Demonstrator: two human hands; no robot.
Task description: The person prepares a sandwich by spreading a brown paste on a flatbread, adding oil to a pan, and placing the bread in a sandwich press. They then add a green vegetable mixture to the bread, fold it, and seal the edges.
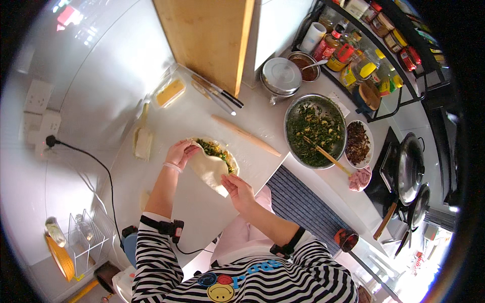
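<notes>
A round sheet of dough (210, 170) lies on the white counter with chopped green and yellow filling (216, 149) on its far right part. My left hand (183, 151) pinches the upper left edge of the dough, and my right hand (237, 189) pinches its lower right edge. Between my hands the raised flap partly covers the filling. Beyond the dough lies a wooden rolling pin (246, 135), touched by neither hand. To the right, a steel bowl (287, 128) holds more green filling with chopsticks (329, 157) in it.
Knives (221, 94) lie beside an upright wooden board (208, 38). A lidded steel pot (281, 77), a bowl of dark chopped food (358, 144) and a pink cloth (360, 178) stand or lie to the right. At left are a yellow block in a container (170, 92) and a brush (143, 140).
</notes>
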